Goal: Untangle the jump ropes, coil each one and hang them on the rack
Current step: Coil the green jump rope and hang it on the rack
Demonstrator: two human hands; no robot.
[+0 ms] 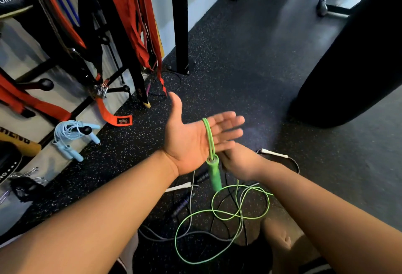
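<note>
The green jump rope (239, 215) runs in two strands over the fingers of the left hand (191, 141), which is spread flat, palm up, gripping nothing. The rope's green handle (214, 173) dangles just below that palm. The rest lies in loose loops on the floor (239, 67), crossing a grey rope (191, 233) and a black rope (182, 205). The right hand (241, 162) sits beside the handle; its grip is blurred and cannot be told. A coiled light blue rope (71, 134) hangs on a rack peg (86, 130).
</note>
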